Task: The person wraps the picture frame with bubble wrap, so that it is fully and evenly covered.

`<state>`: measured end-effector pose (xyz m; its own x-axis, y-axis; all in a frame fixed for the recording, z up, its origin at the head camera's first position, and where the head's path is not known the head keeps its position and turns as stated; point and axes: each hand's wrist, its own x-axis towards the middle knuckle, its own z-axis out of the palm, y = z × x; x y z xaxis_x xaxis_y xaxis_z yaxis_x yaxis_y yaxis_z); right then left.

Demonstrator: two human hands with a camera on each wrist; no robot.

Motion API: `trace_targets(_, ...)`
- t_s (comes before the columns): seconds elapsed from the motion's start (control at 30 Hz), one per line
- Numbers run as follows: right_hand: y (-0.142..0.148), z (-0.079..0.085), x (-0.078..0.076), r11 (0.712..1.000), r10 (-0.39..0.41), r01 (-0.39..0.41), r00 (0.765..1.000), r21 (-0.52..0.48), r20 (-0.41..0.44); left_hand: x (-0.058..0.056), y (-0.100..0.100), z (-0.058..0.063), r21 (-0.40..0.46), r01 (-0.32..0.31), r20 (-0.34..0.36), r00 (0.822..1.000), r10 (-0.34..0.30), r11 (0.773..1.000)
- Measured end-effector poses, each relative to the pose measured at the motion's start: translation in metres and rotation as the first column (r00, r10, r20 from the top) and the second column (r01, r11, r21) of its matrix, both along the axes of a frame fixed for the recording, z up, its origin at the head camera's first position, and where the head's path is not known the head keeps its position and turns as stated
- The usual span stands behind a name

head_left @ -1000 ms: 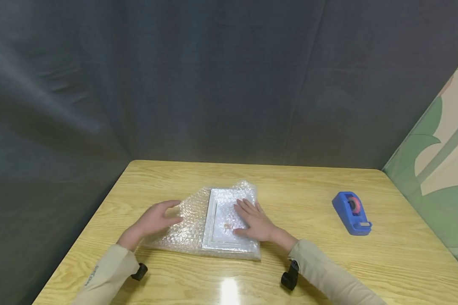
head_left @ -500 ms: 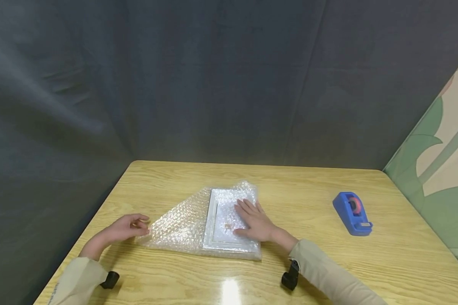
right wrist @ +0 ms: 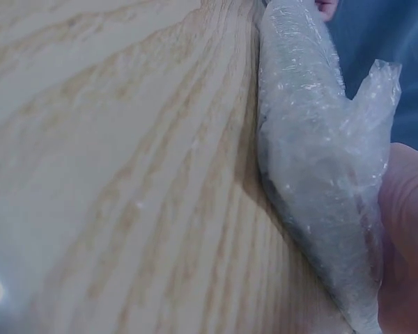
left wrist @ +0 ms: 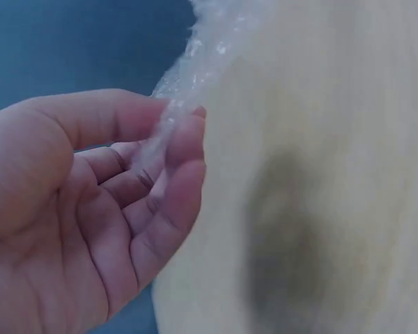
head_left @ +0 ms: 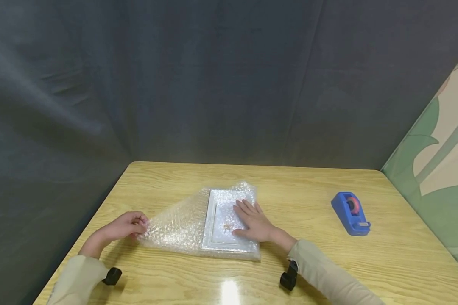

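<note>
A light picture frame (head_left: 215,226) lies on the table under a layer of bubble wrap (head_left: 179,226). The wrap stretches out to the left of the frame and narrows to a corner. My left hand (head_left: 123,227) pinches that corner; the left wrist view shows the film (left wrist: 195,76) between thumb and fingertips. Spread flat, my right hand (head_left: 253,223) rests on the wrapped frame. In the right wrist view the wrapped edge (right wrist: 313,139) runs along the table, with part of the right hand (right wrist: 409,216) at its side.
A blue tape dispenser (head_left: 352,214) with a pinkish roll stands at the right of the wooden table (head_left: 290,190). Dark curtain (head_left: 213,84) hangs behind and to the left. A patterned cloth (head_left: 442,169) borders the right side.
My left hand has moved left, off the middle of the loose wrap, to its far corner and now pinches it. The right hand stays in place on the frame.
</note>
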<state>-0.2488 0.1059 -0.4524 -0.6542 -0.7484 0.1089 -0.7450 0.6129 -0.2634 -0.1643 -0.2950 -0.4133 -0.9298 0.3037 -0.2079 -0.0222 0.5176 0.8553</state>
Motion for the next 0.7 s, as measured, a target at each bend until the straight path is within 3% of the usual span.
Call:
trace_targets(0.2, 0.0, -0.001, 0.0, 1.0, -0.01, 0.01, 1.0, 0.006, 0.003, -0.004, 0.019, 0.028, 0.042, 0.005, -0.092, 0.996, -0.001, 0.999)
trace_targets(0.43, 0.0, -0.003, 0.0, 1.0, -0.016, 0.016, 1.0, 0.005, -0.002, -0.009, 0.069, 0.056, 0.099, 0.025, -0.183, 0.983, -0.007, 0.995)
trace_targets(0.57, -0.001, -0.003, 0.0, 1.0, -0.027, 0.027, 1.0, 0.006, 0.003, -0.013, 0.103, 0.058, 0.161, 0.038, -0.213, 0.977, -0.003, 0.986)
trace_targets(0.7, -0.003, -0.001, 0.002, 1.0, -0.029, 0.029, 1.0, -0.004, 0.013, -0.017, 0.136, 0.049, 0.222, 0.065, -0.245, 0.969, -0.009, 0.973)
